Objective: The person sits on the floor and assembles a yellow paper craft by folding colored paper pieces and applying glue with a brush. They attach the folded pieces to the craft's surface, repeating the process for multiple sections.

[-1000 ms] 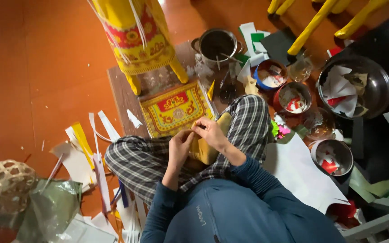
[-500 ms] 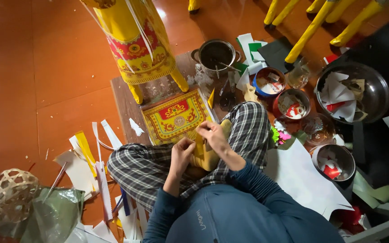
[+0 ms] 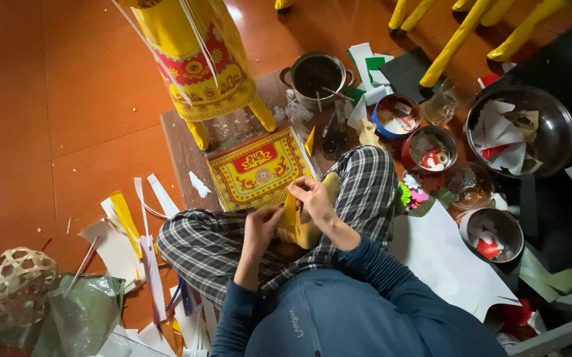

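Observation:
I sit cross-legged in plaid trousers (image 3: 220, 248) on an orange floor. My left hand (image 3: 261, 227) and my right hand (image 3: 312, 198) meet over my lap and both pinch a narrow yellow paper piece (image 3: 290, 210). A larger yellow shape (image 3: 307, 233) lies on my leg beneath it. Just ahead of my hands, a red-and-yellow ornamented paper panel (image 3: 257, 169) rests flat on a brown board (image 3: 183, 149).
A tall yellow paper structure with legs (image 3: 193, 59) stands on the board. A metal pot (image 3: 317, 73), scissors (image 3: 332, 135), small bowls of scraps (image 3: 429, 147) and a big metal bowl (image 3: 550, 149) are to the right. Paper strips (image 3: 130, 228) and a woven basket (image 3: 8, 284) lie left. A white sheet (image 3: 444, 261) is beside my knee.
The view has shifted a little. Both hands stay on the yellow piece over my lap, with the fingers of my right hand working slightly along it.

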